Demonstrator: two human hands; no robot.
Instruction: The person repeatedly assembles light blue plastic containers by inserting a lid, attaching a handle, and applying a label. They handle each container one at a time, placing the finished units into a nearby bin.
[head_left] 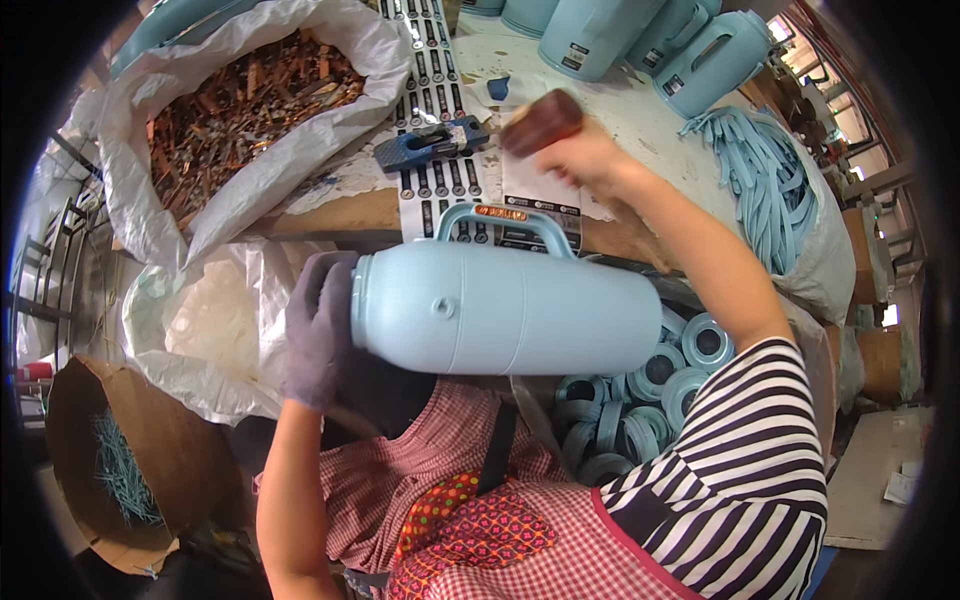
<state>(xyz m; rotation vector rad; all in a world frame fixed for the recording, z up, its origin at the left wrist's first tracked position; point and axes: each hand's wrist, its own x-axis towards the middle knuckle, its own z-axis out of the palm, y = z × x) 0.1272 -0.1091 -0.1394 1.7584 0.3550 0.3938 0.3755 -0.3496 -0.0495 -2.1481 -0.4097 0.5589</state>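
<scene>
A light blue thermos jug shell [540, 310] lies on its side in front of me, its handle pointing to the bench. My left hand [318, 315], in a grey glove, grips the shell's left end. On the handle sits a small copper-coloured label [502, 213]. Above the bench my bare right hand [590, 158] is closed around a dark reddish-brown, blunt-ended object [542, 122], smeared by motion; its exact kind does not show. Left of that hand, a blue tape dispenser [430, 143] rests on sheets of dark labels [440, 180].
An open white sack [370, 50] of copper-coloured strips stands on the bench's left. More blue jugs [590, 40] stand at the back. Blue strips [755, 180] spill from a sack at right. Blue rings [660, 370] lie below; a cardboard box [190, 470] sits lower left.
</scene>
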